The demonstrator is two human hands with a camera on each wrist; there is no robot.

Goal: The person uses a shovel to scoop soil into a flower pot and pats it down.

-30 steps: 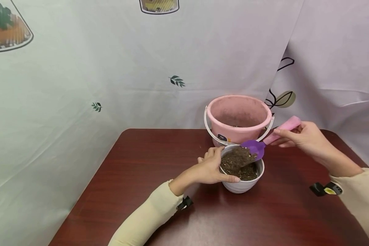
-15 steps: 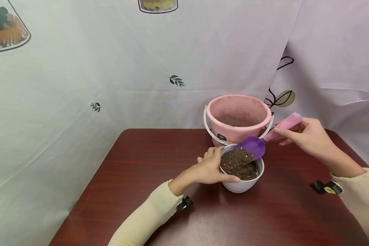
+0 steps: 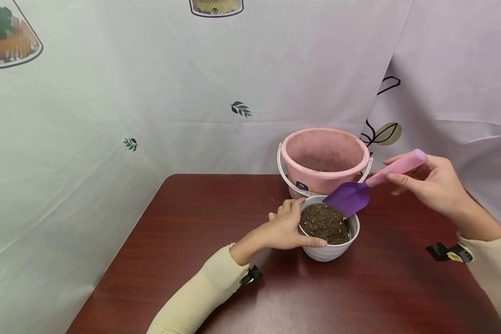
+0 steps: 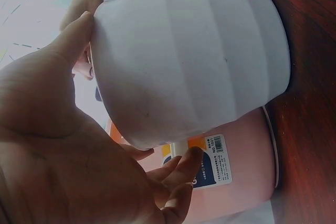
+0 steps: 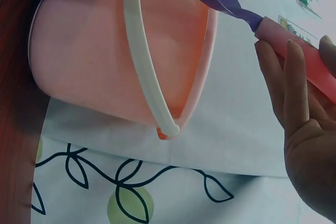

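Note:
In the head view a white flower pot (image 3: pixel 327 253) stands upright on the table, with dark soil (image 3: pixel 324 223) inside. My left hand (image 3: pixel 285 227) holds the pot's left side by the rim, thumb at the near edge and fingers toward the back. The left wrist view shows the pot's ribbed wall (image 4: pixel 194 56) beside that hand. My right hand (image 3: pixel 436 188) grips the pink handle (image 3: pixel 401 167) of a garden trowel. Its purple blade (image 3: pixel 348 197) tilts down over the pot's back right rim, and no soil heap shows on it.
Right behind the pot stands a pink bucket (image 3: pixel 325 176) with a white handle (image 5: pixel 144 61); soil shows low inside it. The dark red table (image 3: pixel 217 222) ends at a pale printed curtain (image 3: pixel 183 93) at the back.
The trowel has moved right and slightly up with my right hand. Soil that was sliding off its blade now lies in the pot. My left hand and the pot have stayed put.

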